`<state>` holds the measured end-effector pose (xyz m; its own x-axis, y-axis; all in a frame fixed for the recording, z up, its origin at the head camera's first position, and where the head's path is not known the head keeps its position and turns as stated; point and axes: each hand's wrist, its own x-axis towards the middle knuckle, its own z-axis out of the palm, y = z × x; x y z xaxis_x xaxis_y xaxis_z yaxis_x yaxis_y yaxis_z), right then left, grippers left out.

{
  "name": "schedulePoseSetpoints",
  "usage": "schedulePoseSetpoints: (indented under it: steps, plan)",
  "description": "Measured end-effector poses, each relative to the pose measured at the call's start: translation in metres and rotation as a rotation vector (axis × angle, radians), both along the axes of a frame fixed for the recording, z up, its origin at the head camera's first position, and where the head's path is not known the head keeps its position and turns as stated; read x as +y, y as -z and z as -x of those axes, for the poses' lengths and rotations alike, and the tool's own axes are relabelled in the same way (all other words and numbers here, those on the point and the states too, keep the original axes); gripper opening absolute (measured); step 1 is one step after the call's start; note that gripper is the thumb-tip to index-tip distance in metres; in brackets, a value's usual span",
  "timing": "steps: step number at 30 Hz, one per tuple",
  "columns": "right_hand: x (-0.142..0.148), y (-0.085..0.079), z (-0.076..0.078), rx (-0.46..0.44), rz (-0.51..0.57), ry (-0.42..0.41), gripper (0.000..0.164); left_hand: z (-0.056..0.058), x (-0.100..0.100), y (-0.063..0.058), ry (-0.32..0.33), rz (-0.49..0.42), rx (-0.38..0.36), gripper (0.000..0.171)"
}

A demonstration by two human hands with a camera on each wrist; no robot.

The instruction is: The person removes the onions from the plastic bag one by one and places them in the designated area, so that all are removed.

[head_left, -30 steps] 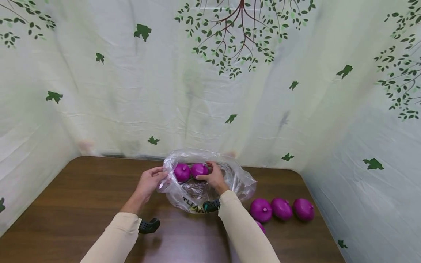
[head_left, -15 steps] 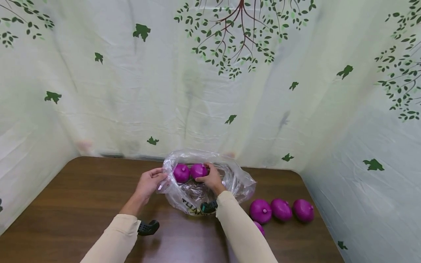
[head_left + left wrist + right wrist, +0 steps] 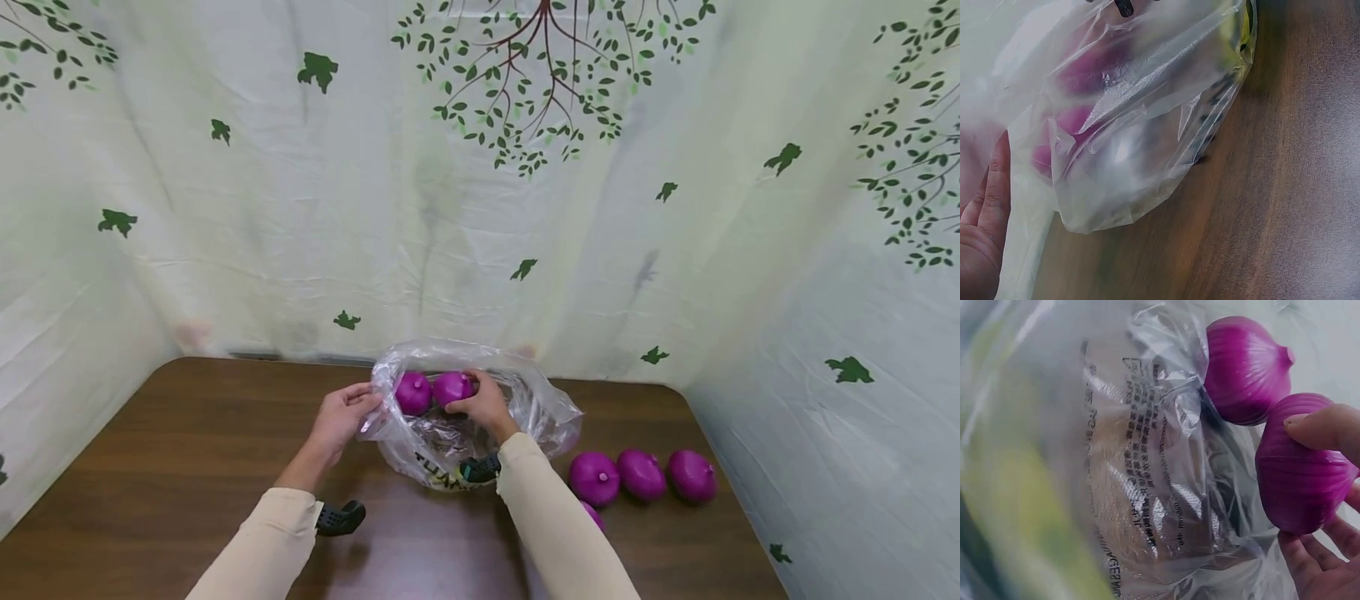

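Note:
A clear plastic bag (image 3: 405,458) with dark and yellow print lies on the table, its mouth spread towards me. My left hand (image 3: 337,421) holds the left rim of the bag between thumb and fingers. Inside, my right hand (image 3: 489,408) grips a purple-red onion (image 3: 451,388), thumb on one side and fingers underneath, as the right wrist view shows for the same onion (image 3: 1300,469). Touching it on the left is another red onion (image 3: 413,393), also within the bag. Through the film, purple shapes (image 3: 1088,72) show blurred in the left wrist view.
Several more red onions (image 3: 642,476) sit on the brown wooden table (image 3: 187,467) right of the bag, one partly hidden by the right sleeve (image 3: 562,517). A pale curtain (image 3: 270,250) with leaf prints hangs behind the table and along both sides.
Almost nothing differs. Both hands keep their places at the bag, and the onions stay where they were; the head view shifts slightly.

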<state>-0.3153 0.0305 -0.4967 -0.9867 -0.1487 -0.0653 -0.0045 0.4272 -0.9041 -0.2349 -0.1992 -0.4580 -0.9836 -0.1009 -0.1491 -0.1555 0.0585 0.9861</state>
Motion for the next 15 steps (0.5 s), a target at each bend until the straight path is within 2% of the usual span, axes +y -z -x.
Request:
schedulePoseSetpoints:
  steps: [8,15]
  plan:
    - [0.003,-0.012,-0.009,0.003,-0.006,-0.028,0.078,0.002,0.002,-0.004,0.005,-0.001,0.006,0.048]
    - [0.009,-0.015,-0.014,0.019,0.033,-0.034,0.075,0.003,0.004,0.0,0.004,0.009,0.001,0.047]
